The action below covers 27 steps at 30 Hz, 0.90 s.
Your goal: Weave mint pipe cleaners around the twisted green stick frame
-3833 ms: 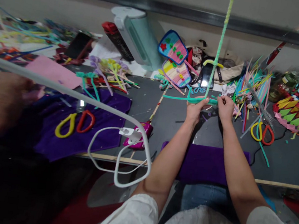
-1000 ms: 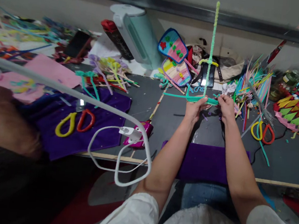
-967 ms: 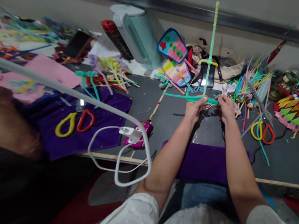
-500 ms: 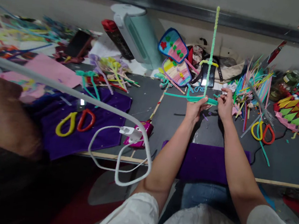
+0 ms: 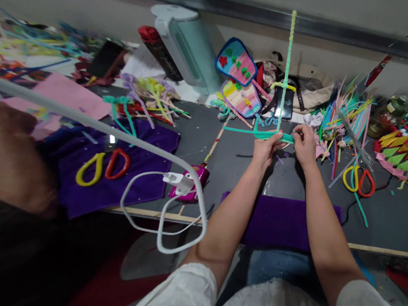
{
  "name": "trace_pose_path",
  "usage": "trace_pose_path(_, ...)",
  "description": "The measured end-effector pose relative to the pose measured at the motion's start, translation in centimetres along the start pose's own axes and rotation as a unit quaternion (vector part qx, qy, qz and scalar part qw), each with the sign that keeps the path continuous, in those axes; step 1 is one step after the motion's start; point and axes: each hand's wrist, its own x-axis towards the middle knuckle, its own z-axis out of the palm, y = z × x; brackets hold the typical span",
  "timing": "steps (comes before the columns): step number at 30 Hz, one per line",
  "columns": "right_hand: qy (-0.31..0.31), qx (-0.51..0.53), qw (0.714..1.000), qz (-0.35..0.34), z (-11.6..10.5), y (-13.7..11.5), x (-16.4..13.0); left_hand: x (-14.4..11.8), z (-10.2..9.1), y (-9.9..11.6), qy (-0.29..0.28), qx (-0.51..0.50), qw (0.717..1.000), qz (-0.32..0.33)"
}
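Note:
Both of my hands hold a bundle of teal pipe cleaners [image 5: 243, 131] that lies level above the grey table [image 5: 231, 171]. My left hand [image 5: 266, 149] pinches it from below at its middle. My right hand [image 5: 304, 144] grips its right end, fingers curled over it. A long light-green pipe cleaner [image 5: 288, 59] rises straight up from the bundle between my hands, with a short yellow piece [image 5: 284, 85] wrapped across it part way up.
A purple cloth [image 5: 277, 220] lies at the table's front edge. Scissors with yellow and red handles [image 5: 359, 181] and a heap of coloured pipe cleaners [image 5: 344, 115] lie to the right. Another scissors [image 5: 103, 166], a pink device [image 5: 190, 186] with a white cable, and another person's head at left.
The upright green pipe cleaner swung from a rightward lean to vertical. My right hand lifted off the bundle's end briefly and closed on it again, a little nearer my left hand.

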Motion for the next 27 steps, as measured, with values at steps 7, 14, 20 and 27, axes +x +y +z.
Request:
trace_pose_path(7,0.072,0.132,0.985,0.086,0.6,1.6,0.6,0.0,0.0,0.2,0.008,-0.018,1.0,-0.011)
trace_pose_path(14,0.078,0.339,0.907,0.24,0.3,1.1,0.8,-0.2,0.2,0.3,-0.003,-0.017,1.0,-0.012)
trace_pose_path(20,0.063,0.429,0.844,0.316,0.1,0.7,0.9,-0.1,0.1,-0.2,-0.037,-0.018,0.999,0.009)
trace_pose_path(27,0.158,0.232,0.94,0.195,0.4,0.4,0.5,-0.1,0.2,-0.4,-0.046,-0.012,0.998,0.037)
